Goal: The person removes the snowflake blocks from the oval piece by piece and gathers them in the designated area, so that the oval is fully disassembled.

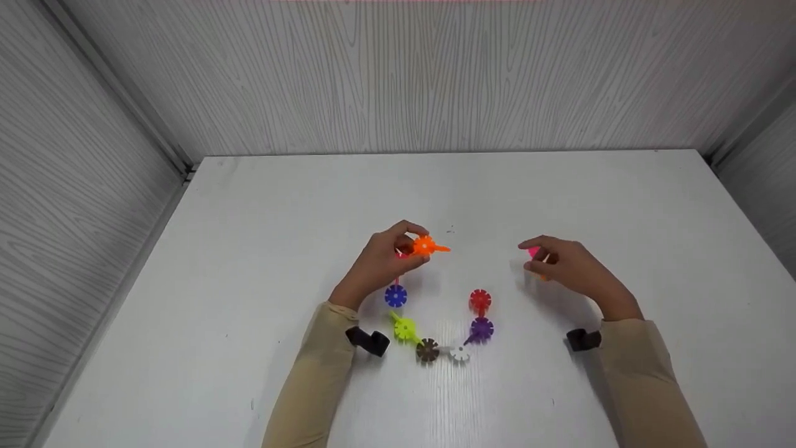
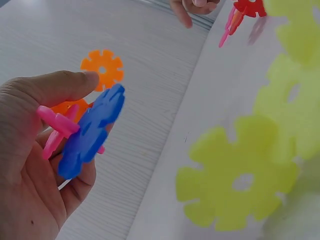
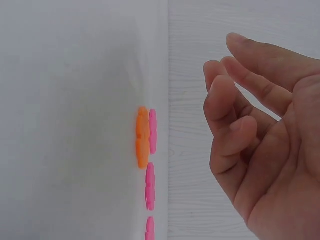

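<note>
Left hand (image 1: 382, 258) pinches an orange disc (image 1: 425, 245); at its five o'clock curves a row of coloured discs (image 1: 424, 353). A pink piece (image 1: 533, 251) lies at nine o'clock from the right hand (image 1: 572, 264), its fingers loosely bent, holding nothing.

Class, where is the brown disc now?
In the head view, the brown disc lies on the table, with the yellow-green disc to its left and the white disc to its right.

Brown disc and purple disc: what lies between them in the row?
The head view shows a white disc, with edge-on pieces beside it, between the brown disc and the purple disc.
</note>
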{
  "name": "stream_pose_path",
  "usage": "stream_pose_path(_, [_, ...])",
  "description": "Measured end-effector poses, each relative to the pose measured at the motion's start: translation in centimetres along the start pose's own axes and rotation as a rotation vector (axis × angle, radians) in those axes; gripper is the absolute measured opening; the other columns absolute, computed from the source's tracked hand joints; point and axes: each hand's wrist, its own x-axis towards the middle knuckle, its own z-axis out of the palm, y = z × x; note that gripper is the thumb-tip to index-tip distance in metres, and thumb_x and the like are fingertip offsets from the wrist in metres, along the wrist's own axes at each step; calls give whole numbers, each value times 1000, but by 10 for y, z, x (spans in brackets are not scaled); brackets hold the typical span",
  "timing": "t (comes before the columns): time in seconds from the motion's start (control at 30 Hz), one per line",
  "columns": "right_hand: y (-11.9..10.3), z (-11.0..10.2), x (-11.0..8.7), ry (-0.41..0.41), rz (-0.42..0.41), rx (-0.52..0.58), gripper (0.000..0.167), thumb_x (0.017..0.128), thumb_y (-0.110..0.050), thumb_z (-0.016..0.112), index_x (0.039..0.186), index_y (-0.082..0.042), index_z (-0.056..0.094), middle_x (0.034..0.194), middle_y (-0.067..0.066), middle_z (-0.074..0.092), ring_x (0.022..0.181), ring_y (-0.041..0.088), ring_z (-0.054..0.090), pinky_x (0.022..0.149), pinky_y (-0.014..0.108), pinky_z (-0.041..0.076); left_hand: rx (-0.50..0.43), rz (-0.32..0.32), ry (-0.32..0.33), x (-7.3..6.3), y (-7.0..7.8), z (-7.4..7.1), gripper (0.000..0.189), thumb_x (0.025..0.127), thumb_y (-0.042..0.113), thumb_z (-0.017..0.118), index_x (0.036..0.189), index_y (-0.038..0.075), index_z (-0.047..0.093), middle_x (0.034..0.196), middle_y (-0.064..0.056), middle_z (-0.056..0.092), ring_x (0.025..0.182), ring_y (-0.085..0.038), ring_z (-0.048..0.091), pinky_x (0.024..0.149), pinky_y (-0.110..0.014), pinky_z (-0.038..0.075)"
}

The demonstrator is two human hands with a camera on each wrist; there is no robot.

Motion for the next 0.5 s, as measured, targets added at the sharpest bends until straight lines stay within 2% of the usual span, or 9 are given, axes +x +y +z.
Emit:
stream_pose_path(0.13, [-10,4,0,0,-39,8,40,93,-23,64,132,-14,56,100,10,64,76,20,59,67,27,50,-7,17,-31,-1,5,4,35,88,17,70,120,15,56,100,-10,71,83,-19,60,74,-28,53])
stream_pose_path(0.3, [-23,11,0,3,-137,9,35,95,-21,62,129,-12,58,101,10,67,74,22,61,65,26,48,-11,19,-87,-1,9,11,35,89,19,70,121,15,57,99,-9,72,76,-14,58,68,-24,50])
stream_pose_path(0.5, [-37,20,0,-79,-217,64,35,96,-22,60,129,-13,56,107,13,68,79,26,66,69,31,53,-27,-15,-156,-1,12,18,35,89,21,70,121,15,57,98,-8,73,66,-13,54,63,-23,50])
